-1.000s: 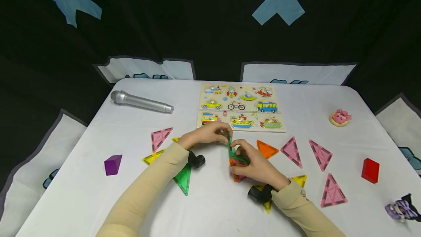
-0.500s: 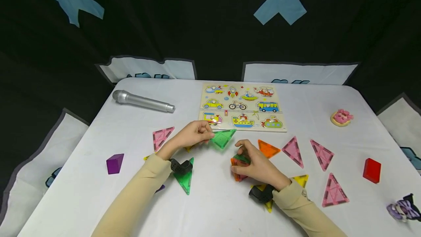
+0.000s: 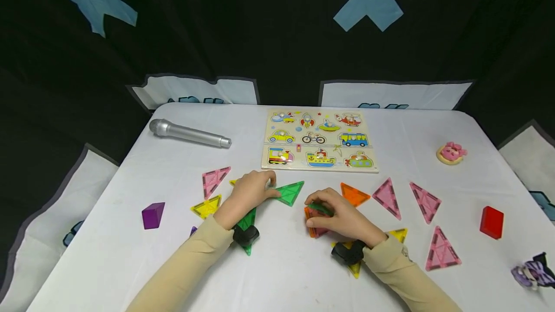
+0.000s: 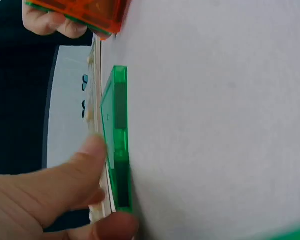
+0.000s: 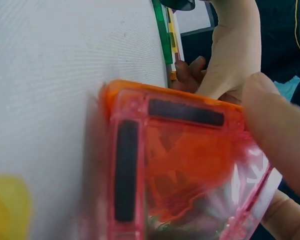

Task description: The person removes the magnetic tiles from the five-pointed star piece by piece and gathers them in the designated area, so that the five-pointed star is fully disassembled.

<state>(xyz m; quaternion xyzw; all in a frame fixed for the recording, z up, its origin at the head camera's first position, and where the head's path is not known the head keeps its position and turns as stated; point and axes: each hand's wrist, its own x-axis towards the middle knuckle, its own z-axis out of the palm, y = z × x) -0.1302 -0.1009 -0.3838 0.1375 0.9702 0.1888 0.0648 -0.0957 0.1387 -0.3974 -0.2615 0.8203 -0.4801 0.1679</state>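
Observation:
In the head view my left hand (image 3: 249, 194) holds one corner of a green triangular magnetic tile (image 3: 290, 193) between thumb and fingers. The left wrist view shows this tile (image 4: 119, 135) nearly flat at the tabletop, the thumb on its upper face. My right hand (image 3: 336, 211) grips a small upright build of magnetic tiles (image 3: 316, 223). Its pink tile (image 5: 125, 170) and orange tile (image 5: 165, 90) show close up in the right wrist view, and green shows at its top in the head view. A second green triangle (image 3: 248, 218) lies partly under my left wrist.
Around the hands lie yellow (image 3: 207, 206), orange (image 3: 354, 195) and several pink triangle tiles (image 3: 388, 198). A picture puzzle board (image 3: 319, 141) lies beyond, a silver microphone (image 3: 191, 134) at back left. A purple block (image 3: 152, 215) and a red block (image 3: 492, 222) lie at the sides.
My left hand has drawn the green triangle away from the right hand's build, to the left, and lowered it to the tabletop. The right hand stays around the build, its fingers closer in.

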